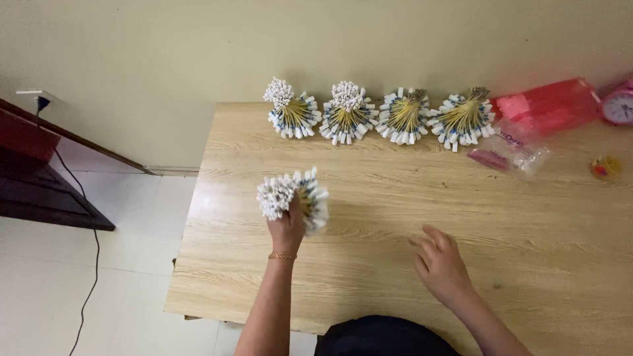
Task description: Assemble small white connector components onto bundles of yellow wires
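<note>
Nearest the lower edge of the frame, a dark garment (382,337) shows between the two forearms, and just above it the right hand (440,264) lies low over the wooden surface (369,290), palm down, its grip wide and holding nothing, fingers spread and pointing toward the upper left. Left of centre, the left hand (287,227) is raised with a thin gold bracelet (282,256) at the wrist; its grip is closed round the stem of a held bundle (291,195) of thin sticks with white tips and white-and-blue tags fanned out at the side. This held bundle sits above the left part of the surface, well apart from the open hand. Farther up, along the far edge of the surface by the wall (316,39), four like bundles lie in a row: the first bundle (291,109), the second bundle (347,112), the third bundle (404,115) and the fourth bundle (463,117), each just beside the next. Toward the upper right lie a clear plastic bag (511,153) with something pink inside, a red plastic packet (548,104), a small yellow-and-red thing (605,167), and a pink alarm clock (620,105) at the frame's edge. At the far left, a dark piece of furniture (36,178) stands on the white tiled floor (92,290), with a black cable (89,264) running down from a wall socket (38,97).
</note>
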